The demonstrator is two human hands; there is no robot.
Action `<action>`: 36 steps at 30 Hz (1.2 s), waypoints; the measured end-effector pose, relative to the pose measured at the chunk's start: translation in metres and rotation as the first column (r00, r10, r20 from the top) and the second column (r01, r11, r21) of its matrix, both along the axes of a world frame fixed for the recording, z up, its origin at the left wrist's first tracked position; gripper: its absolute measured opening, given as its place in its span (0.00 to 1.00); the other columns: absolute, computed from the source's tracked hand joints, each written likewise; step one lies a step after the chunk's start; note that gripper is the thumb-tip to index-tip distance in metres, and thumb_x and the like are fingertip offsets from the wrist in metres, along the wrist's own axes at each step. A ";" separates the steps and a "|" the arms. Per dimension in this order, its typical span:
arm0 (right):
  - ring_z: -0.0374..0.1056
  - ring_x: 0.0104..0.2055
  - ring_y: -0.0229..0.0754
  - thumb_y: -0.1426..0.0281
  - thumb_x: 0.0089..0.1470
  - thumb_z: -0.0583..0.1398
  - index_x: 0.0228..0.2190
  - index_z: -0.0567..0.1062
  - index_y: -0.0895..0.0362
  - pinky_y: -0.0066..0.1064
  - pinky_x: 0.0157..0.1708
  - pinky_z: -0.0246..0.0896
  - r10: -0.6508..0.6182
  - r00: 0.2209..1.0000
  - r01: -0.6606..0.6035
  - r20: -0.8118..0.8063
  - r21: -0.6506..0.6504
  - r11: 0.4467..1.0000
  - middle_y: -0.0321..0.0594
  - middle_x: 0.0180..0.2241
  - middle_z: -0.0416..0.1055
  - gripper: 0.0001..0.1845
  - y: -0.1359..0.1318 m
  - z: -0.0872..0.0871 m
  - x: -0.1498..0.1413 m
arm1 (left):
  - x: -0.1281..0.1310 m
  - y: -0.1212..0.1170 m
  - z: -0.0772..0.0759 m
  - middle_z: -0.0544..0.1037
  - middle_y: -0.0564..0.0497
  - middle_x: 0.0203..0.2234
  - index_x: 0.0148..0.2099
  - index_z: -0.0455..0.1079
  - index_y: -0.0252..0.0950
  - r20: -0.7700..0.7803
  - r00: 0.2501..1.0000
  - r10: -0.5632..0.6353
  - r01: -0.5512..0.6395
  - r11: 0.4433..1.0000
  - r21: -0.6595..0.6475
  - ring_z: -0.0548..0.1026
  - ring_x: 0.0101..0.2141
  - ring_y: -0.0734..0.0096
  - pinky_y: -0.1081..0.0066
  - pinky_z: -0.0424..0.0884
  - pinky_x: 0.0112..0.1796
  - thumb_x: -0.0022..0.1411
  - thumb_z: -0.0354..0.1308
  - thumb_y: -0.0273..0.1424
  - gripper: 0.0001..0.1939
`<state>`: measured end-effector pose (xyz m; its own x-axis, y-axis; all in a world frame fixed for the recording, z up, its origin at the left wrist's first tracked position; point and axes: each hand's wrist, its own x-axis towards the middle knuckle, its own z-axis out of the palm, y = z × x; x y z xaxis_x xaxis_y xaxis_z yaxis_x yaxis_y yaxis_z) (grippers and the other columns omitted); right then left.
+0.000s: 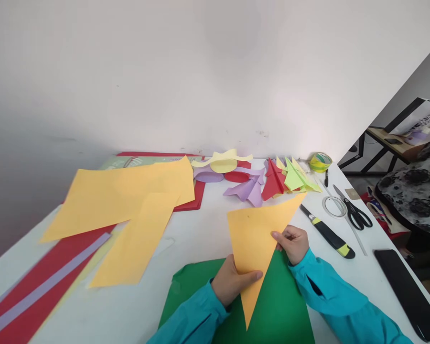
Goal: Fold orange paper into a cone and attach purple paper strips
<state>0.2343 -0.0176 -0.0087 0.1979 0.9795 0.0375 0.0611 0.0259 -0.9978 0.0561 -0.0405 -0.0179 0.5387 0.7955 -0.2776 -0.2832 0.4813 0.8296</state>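
Note:
Both my hands hold a folded sheet of orange-yellow paper (256,229) above a green mat (197,282). The sheet has a long pointed corner at the upper right and another point at the bottom. My left hand (232,282) grips its lower left part, thumb across the front and the other fingers hidden behind. At the right edge, my right hand (294,242) pinches the paper between thumb and curled fingers. Larger pieces of the same orange paper (118,200) lie to the left.
Red sheets and a lilac strip (53,282) are at left. Along the wall sit paper planes (272,179), curled paper shapes (224,165) and a tape roll (320,162). A utility knife (327,232), scissors (354,212), clear tape (334,206) and a black phone-like slab (408,291) lie at right.

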 end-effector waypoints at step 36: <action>0.61 0.09 0.34 0.52 0.41 0.61 0.15 0.71 0.60 0.23 0.08 0.54 0.038 0.986 -0.055 -0.164 -0.101 0.993 0.37 0.10 0.69 0.23 0.014 0.003 0.019 | 0.002 -0.012 0.025 0.72 0.54 0.14 0.32 0.65 0.33 -0.302 0.953 -0.003 -0.030 0.994 -0.103 0.67 0.12 0.73 0.70 0.66 0.15 0.37 0.68 0.43 0.24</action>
<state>0.2537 -0.0032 -0.0054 0.1474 0.9846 -0.0945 -0.1001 -0.0802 -0.9917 0.0579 -0.0520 0.0074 0.4065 0.7597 -0.5075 -0.0354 0.5682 0.8221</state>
